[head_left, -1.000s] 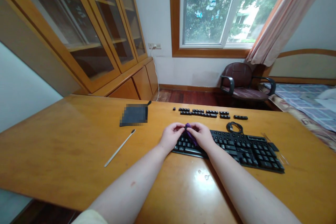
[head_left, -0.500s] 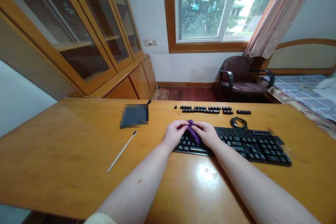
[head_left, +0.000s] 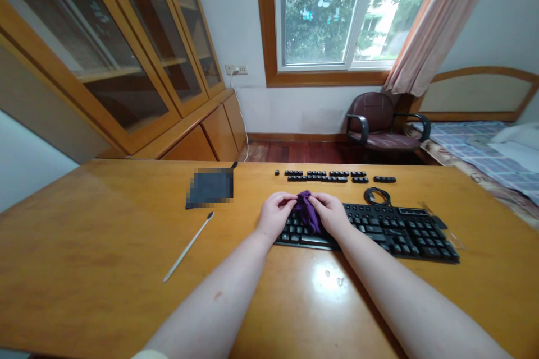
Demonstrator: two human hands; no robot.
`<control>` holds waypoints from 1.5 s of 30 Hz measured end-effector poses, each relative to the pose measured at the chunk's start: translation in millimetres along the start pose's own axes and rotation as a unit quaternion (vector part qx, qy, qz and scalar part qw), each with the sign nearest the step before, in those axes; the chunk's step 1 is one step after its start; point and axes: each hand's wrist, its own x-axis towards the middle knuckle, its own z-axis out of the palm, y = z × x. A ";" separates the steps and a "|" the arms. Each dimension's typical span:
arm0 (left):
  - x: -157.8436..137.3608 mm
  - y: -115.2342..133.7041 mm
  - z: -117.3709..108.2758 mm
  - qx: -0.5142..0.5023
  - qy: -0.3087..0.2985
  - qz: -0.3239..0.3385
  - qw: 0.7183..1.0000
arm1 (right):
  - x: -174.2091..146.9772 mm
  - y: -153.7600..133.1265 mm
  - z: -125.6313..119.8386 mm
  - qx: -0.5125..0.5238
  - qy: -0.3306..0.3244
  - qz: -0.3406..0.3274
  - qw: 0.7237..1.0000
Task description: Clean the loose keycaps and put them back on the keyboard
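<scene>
Between both hands a crumpled purple cloth (head_left: 309,214) hangs over the left part of a black keyboard (head_left: 393,233). My left hand (head_left: 275,213) pinches the cloth's upper left edge with thumb and fingertips. From the right, my right hand (head_left: 330,213) has its fingers closed on the same cloth. The keyboard lies flat on the wooden desk, and some of its keys are hidden under the cloth and hands. Behind it, loose black keycaps (head_left: 318,178) sit in rows near the far edge of the desk.
A white-handled brush (head_left: 188,248) lies on the desk (head_left: 105,258) left of my forearm. A dark pouch-like item (head_left: 210,186), partly blurred out, rests farther back. The coiled cable (head_left: 377,197) lies behind the keyboard. Beyond the desk stand a chair (head_left: 373,118) and a glass-door cabinet (head_left: 122,56).
The cloth is spread a little wider and hangs looser between my fingers. Both hands keep hold of it over the keyboard. The whole view has shifted slightly.
</scene>
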 end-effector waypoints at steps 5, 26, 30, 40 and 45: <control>-0.6 0.3 -0.5 -0.005 -0.017 0.009 1.000 | 0.9 2.7 -0.9 0.004 -0.043 -0.020 0.999; -3.9 1.6 -1.5 0.022 -0.048 -0.002 0.999 | 0.5 1.6 0.9 0.051 -0.039 0.050 0.997; -5.0 4.7 -1.7 0.025 -0.036 -0.002 0.999 | 0.9 -1.2 1.1 0.045 -0.042 0.043 0.997; -6.3 -1.5 2.3 -0.029 -0.024 -0.042 0.998 | 2.0 1.7 0.1 0.013 -0.067 0.037 0.997; -5.7 -0.6 1.2 -0.049 -0.045 -0.045 0.997 | 3.4 1.9 1.1 -0.010 -0.046 0.035 0.998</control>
